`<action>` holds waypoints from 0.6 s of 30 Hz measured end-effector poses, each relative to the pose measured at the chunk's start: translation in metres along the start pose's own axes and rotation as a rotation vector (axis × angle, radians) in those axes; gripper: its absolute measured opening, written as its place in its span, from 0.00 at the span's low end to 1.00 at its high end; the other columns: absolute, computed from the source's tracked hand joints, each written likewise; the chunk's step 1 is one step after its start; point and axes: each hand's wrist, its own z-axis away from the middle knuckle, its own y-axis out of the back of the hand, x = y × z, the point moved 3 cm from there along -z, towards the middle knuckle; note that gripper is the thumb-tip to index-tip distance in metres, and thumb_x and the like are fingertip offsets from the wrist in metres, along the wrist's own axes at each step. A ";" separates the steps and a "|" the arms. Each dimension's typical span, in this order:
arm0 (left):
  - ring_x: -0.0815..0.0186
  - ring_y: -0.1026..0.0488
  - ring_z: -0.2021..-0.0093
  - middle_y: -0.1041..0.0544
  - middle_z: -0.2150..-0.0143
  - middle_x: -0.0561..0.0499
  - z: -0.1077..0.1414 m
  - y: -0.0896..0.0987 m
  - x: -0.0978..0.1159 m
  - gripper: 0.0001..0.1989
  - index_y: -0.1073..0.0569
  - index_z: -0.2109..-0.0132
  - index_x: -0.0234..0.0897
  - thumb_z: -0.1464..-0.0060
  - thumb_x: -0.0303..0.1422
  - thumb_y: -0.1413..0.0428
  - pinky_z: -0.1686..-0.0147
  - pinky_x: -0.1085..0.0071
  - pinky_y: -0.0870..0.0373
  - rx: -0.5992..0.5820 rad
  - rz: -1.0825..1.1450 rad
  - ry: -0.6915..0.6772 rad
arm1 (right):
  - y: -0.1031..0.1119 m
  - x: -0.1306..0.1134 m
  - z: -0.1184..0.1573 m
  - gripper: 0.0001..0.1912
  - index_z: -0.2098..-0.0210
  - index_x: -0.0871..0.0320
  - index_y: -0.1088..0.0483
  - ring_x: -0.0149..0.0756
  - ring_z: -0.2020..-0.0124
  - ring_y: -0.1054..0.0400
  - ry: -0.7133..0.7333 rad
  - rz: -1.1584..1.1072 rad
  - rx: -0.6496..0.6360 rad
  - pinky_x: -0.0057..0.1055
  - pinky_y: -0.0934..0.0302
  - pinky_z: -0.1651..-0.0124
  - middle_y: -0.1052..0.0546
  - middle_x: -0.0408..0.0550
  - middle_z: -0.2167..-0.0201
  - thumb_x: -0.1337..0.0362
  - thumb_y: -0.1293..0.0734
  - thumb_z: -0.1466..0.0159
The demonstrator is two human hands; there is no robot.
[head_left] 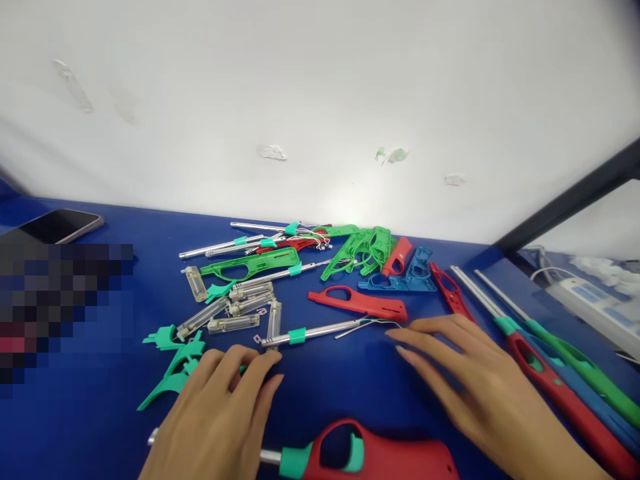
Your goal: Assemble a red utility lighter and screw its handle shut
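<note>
Head view, only 1: landmark is the center rod (330, 330), silver with a teal collar (297, 335), lying on the blue tabletop (345, 387) between the hands, thin wires (385, 323) at its right end. Left hand (215, 413) is palm down, just nearside of the rod's left end, fingers loosely bent; can't tell if anything sits under them. Right hand (470, 373) is just beside the wired end, fingers spread, not closed on anything; can't tell if fingertips touch wire. Progress, my read: 4 lighters look built up, namely the foreground red lighter (410, 460) nearside of the rod, cut by the frame edge, plus the red unit (565, 390), blue unit (597, 393) and green unit (607, 383) well right of it. Rest is loose parts: center rod outside any shell; clear tanks (234, 324) and teal triggers (173, 367) left of it; more rods (220, 247) and green shells (255, 263) beyond it; red shell (357, 303) and blue shell (400, 283) beyond its right half. So plenty is left apart. Markings: no brand, label or writing legible on any part; phone (65, 225), far left of the rod, shows no readable text.
</note>
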 end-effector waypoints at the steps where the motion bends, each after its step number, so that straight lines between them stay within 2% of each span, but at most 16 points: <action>1: 0.52 0.17 0.52 0.14 0.50 0.48 0.001 -0.003 0.000 0.22 0.17 0.47 0.44 0.26 0.29 0.57 0.49 0.53 0.18 -0.031 -0.009 -0.022 | -0.002 0.001 -0.001 0.15 0.40 0.48 0.24 0.44 0.51 0.22 0.014 0.013 -0.026 0.42 0.26 0.48 0.17 0.49 0.50 0.62 0.39 0.18; 4: 0.50 0.17 0.47 0.14 0.46 0.47 0.006 -0.010 -0.001 0.25 0.18 0.43 0.46 0.30 0.26 0.57 0.39 0.47 0.21 -0.091 0.013 -0.039 | -0.009 -0.004 -0.009 0.17 0.36 0.53 0.26 0.45 0.56 0.24 0.101 0.101 -0.104 0.42 0.27 0.52 0.20 0.52 0.52 0.67 0.38 0.20; 7: 0.50 0.17 0.49 0.14 0.49 0.47 0.006 -0.012 -0.004 0.26 0.17 0.45 0.46 0.35 0.24 0.57 0.44 0.51 0.19 -0.109 0.011 -0.019 | -0.014 -0.011 -0.021 0.21 0.37 0.55 0.25 0.44 0.59 0.26 0.180 0.151 -0.121 0.41 0.30 0.54 0.20 0.51 0.55 0.76 0.37 0.24; 10: 0.50 0.17 0.51 0.14 0.50 0.47 0.003 -0.012 -0.005 0.27 0.17 0.47 0.45 0.37 0.22 0.57 0.49 0.52 0.18 -0.120 -0.008 -0.012 | -0.017 -0.014 -0.035 0.21 0.44 0.59 0.22 0.45 0.60 0.28 0.253 0.186 -0.098 0.40 0.34 0.55 0.21 0.52 0.60 0.81 0.39 0.27; 12: 0.50 0.18 0.50 0.15 0.50 0.47 0.004 -0.013 -0.005 0.26 0.17 0.48 0.45 0.37 0.22 0.57 0.49 0.52 0.19 -0.145 0.001 0.005 | -0.019 -0.015 -0.043 0.19 0.50 0.60 0.20 0.46 0.61 0.30 0.290 0.193 -0.082 0.40 0.37 0.57 0.21 0.52 0.63 0.81 0.39 0.26; 15: 0.49 0.20 0.48 0.17 0.50 0.48 0.008 -0.014 -0.008 0.21 0.19 0.49 0.46 0.30 0.26 0.57 0.53 0.56 0.21 -0.180 0.046 0.065 | -0.020 -0.016 -0.049 0.17 0.58 0.59 0.21 0.43 0.64 0.31 0.310 0.125 -0.052 0.39 0.40 0.60 0.20 0.51 0.64 0.79 0.40 0.24; 18: 0.54 0.19 0.50 0.16 0.51 0.51 0.009 -0.009 -0.009 0.15 0.22 0.47 0.47 0.25 0.33 0.54 0.53 0.62 0.22 -0.087 0.132 0.089 | -0.013 -0.014 -0.049 0.15 0.59 0.56 0.24 0.39 0.65 0.29 0.261 -0.049 -0.010 0.37 0.39 0.59 0.18 0.48 0.62 0.73 0.40 0.20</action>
